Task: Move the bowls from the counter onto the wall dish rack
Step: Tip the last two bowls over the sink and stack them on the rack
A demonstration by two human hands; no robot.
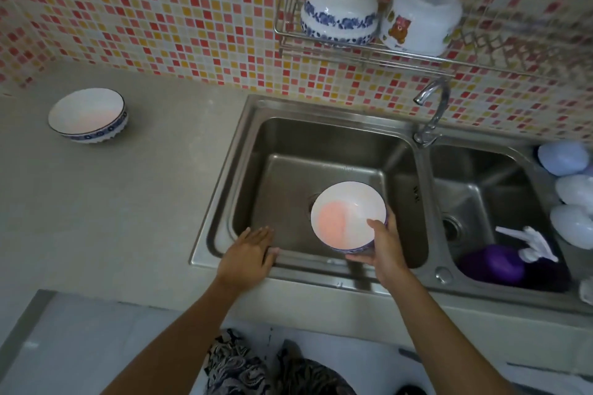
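Held bowl (348, 216): white inside, blue-patterned outside, upright over the left sink basin (282, 151); right hand (383, 247) closed round its near rim, thumb inside. Left hand (248, 253): flat, fingers spread, empty, on the sink edge. Second bowl (87, 114): same pattern, upright on the worktop (128, 202), far left. Wall dish rack (369, 51): two bowls upturned; right end cut off. Held bowl's outer pattern mostly hidden.

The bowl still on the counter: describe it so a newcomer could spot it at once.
Start at the steel double sink and look left across the grey counter toward the tiled wall. The bowl on the counter sits alone there, upright, white inside with a blue-patterned outside. The rack's bowls are upturned, and the only other upright bowl is held over the sink.
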